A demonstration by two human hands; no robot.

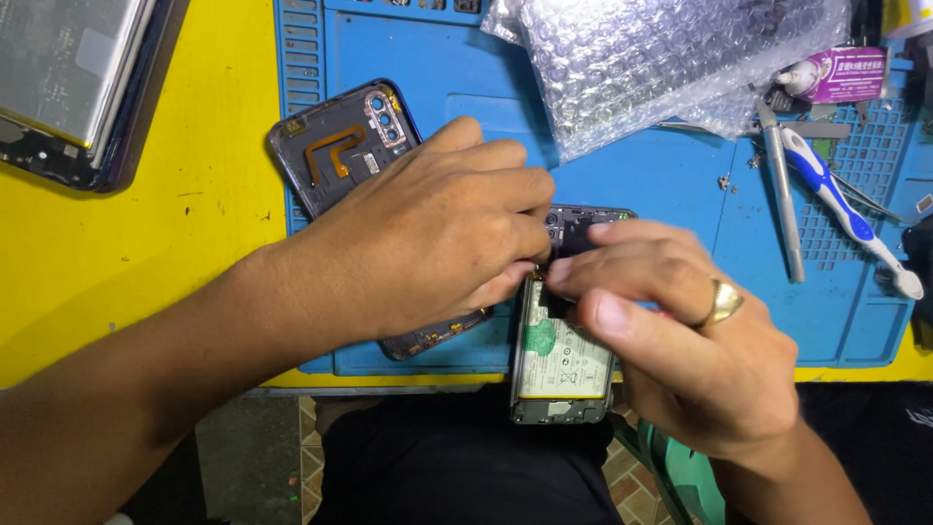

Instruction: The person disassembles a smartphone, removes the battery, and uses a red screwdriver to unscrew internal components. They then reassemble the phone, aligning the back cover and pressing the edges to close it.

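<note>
An opened phone body [562,365] with its white battery showing lies at the near edge of the blue work mat [622,175], overhanging it. My left hand [437,228] rests over the phone's upper end, fingers curled down onto it. My right hand [680,321], with a gold ring, pinches at the phone's top part beside the left fingertips; what sits between the fingertips is too small to tell. A detached dark back cover [335,146] with a camera frame and an orange flex strip lies under my left hand.
Bubble wrap [671,58] lies at the back of the mat. A blue-and-white handled tool [841,204], grey tweezers [782,194] and a small glue tube [836,76] sit at the right. Another opened device [68,83] rests on the yellow table at far left.
</note>
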